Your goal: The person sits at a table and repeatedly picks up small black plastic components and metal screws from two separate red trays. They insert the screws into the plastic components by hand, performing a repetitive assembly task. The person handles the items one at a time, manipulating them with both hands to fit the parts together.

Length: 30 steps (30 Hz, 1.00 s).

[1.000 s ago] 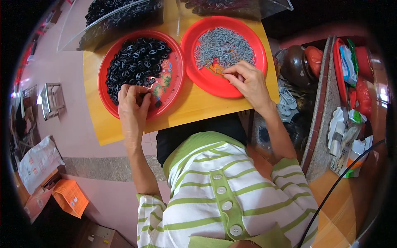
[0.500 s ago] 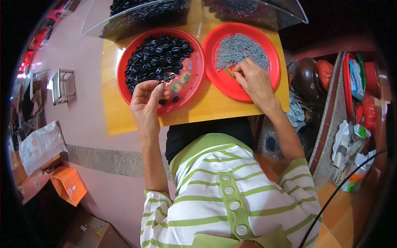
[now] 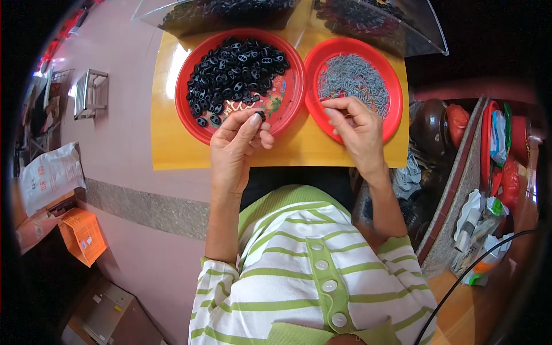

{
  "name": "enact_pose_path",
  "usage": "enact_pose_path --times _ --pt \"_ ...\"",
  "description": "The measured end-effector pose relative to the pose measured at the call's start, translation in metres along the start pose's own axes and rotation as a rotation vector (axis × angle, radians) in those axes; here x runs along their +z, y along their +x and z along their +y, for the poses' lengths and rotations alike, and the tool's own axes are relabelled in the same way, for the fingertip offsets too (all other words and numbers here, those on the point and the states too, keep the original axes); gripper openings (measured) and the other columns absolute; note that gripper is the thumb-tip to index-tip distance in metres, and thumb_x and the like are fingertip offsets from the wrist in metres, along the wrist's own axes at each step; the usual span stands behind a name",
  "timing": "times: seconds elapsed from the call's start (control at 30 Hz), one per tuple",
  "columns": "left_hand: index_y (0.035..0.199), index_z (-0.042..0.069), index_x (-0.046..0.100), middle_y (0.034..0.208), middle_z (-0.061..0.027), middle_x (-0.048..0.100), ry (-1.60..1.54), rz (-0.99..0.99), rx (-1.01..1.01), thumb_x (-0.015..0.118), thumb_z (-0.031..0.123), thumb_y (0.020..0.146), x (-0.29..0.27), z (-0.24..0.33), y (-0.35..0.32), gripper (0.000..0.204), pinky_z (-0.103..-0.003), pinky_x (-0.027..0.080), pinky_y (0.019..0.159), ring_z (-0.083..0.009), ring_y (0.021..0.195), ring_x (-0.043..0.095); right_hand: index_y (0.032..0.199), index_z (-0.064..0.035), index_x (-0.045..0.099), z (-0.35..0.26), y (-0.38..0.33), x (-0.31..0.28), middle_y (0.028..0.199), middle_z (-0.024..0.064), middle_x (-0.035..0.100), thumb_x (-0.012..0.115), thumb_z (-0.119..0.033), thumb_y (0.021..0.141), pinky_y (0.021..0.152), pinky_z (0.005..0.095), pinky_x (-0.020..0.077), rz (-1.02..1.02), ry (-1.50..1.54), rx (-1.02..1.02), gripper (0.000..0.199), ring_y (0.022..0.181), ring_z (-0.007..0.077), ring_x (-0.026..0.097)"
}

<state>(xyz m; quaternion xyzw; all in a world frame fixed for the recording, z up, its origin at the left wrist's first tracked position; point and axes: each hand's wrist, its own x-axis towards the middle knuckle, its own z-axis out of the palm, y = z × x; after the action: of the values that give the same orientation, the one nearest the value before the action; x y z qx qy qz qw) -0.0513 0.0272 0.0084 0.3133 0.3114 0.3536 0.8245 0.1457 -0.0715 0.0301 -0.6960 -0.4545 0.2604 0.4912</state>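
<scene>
My left hand (image 3: pixel 234 146) is closed in a pinch at the near edge of the left red plate (image 3: pixel 183 109). Between its thumb and forefinger sits a small black oval plastic piece (image 3: pixel 260 115). A heap of similar black pieces with two holes (image 3: pixel 230 72) fills the far side of that plate. Over the near rim of the right red plate (image 3: pixel 394 92), my right hand (image 3: pixel 362 135) has thumb and forefinger drawn together; whatever they hold is too small to make out. Many small grey screw-like pins (image 3: pixel 352 77) lie in this plate.
Both plates stand on a yellow tabletop (image 3: pixel 190 155). Behind them are clear bins (image 3: pixel 230 17) of black pieces. A metal stool (image 3: pixel 89 95) stands on the floor at the left. Bags and a dark round jar (image 3: pixel 430 123) crowd the right side.
My right hand has drawn back from the pile of grey pins toward the plate's near rim. My left hand now shows the black piece more plainly. The whole view has shifted slightly.
</scene>
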Motion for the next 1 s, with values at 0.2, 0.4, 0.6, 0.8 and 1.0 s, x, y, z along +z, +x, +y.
enact_pose_path --times 0.2,0.4,0.6,0.8,1.0 --pt "0.099 0.0 0.055 0.081 -0.0118 0.065 -0.047 0.005 -0.053 0.057 0.007 0.089 0.008 -0.004 -0.003 0.013 -0.024 0.053 0.06 -0.0153 0.066 0.064 0.097 -0.003 0.063 -0.009 -0.004 0.032 0.083 -0.0007 0.062 0.06 -0.007 0.087 0.059 0.0185 0.0446 -0.102 0.519 0.163 0.012 0.072 0.0038 0.056" --pt "0.1 0.0 0.054 0.084 -0.0157 0.065 -0.127 -0.063 -0.063 0.055 0.005 0.089 0.003 -0.008 -0.006 0.012 -0.027 0.055 0.063 -0.0192 0.069 0.066 0.098 -0.0022 0.063 -0.015 -0.003 0.049 0.091 0.0008 0.061 0.06 -0.005 0.086 0.061 0.0173 0.0433 -0.103 0.621 0.153 0.013 0.072 0.0033 0.053" --pt "0.1 -0.001 0.054 0.091 -0.0215 0.064 -0.136 0.037 -0.012 0.054 0.01 0.09 0.005 -0.008 -0.006 0.015 -0.031 0.056 0.071 -0.0247 0.079 0.067 0.098 -0.002 0.063 -0.008 -0.006 0.049 0.092 0.0009 0.061 0.061 -0.005 0.086 0.06 0.017 0.0421 -0.095 0.575 0.171 0.013 0.07 0.0026 0.051" --pt "0.099 -0.001 0.054 0.093 -0.0213 0.063 -0.167 0.034 0.013 0.052 0.014 0.092 0.001 -0.004 -0.006 0.017 -0.03 0.055 0.073 -0.0244 0.082 0.066 0.099 -0.0038 0.062 -0.008 -0.007 0.052 0.091 -0.0008 0.061 0.061 -0.008 0.086 0.059 0.017 0.0431 -0.118 0.525 0.16 0.013 0.074 0.0021 0.053" --pt "0.1 -0.001 0.054 0.087 -0.0184 0.065 -0.085 0.094 0.031 0.055 0.01 0.09 -0.006 -0.009 -0.003 0.015 -0.028 0.056 0.065 -0.0211 0.074 0.067 0.098 -0.0016 0.063 -0.012 -0.006 0.057 0.095 0.0019 0.06 0.061 -0.006 0.086 0.06 0.0172 0.0423 -0.117 0.546 0.182 0.013 0.075 0.0033 0.052"
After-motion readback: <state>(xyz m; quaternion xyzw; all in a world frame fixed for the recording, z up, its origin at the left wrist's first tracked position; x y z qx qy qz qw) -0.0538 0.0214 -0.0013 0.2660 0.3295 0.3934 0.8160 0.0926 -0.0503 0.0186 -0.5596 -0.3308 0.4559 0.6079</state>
